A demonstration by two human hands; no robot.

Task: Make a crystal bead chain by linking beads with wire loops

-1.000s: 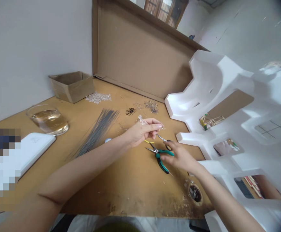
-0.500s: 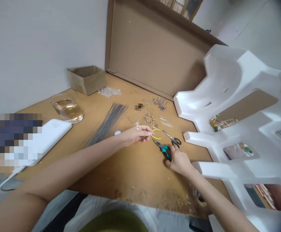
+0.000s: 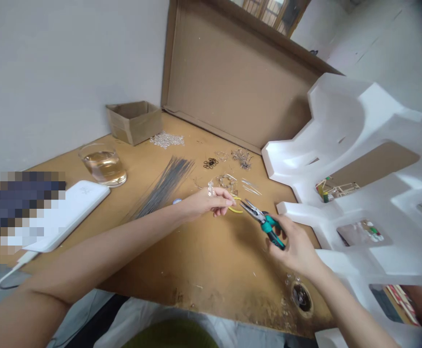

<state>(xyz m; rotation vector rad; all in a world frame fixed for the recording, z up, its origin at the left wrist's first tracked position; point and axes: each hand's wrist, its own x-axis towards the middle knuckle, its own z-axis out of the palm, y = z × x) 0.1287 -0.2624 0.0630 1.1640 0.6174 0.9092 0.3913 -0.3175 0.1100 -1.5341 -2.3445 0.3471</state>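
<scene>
In the head view, both hands are over the wooden table (image 3: 196, 256), apart from each other. The left hand (image 3: 216, 200) is above the middle of the surface, with the thumb and index finger pressed together at the tips. They pinch a thin piece (image 3: 234, 202), which is too small for me to tell its exact form. Some clear beads (image 3: 211, 189) show at the back of this hand, near the knuckles; whether they are joined with the thin piece, I cannot tell.

The right hand (image 3: 294, 241) is nearer to the right edge of the table, closed around the green and black handles of the pliers (image 3: 268, 225). The pliers point toward the left fingertips, near to them but not touching. How wide the jaws are parted, I cannot tell surely. A yellow curved thing (image 3: 236, 210) lies just beyond the left fingertips, and a bundle of grey wires (image 3: 163, 186) lies toward the left edge.

For good work here, in my judgement, the left pinch should be firm and steady, with enough of the piece left free. The pliers should come slowly and in line with it, so that the tips bite metal and not skin or beads.
</scene>
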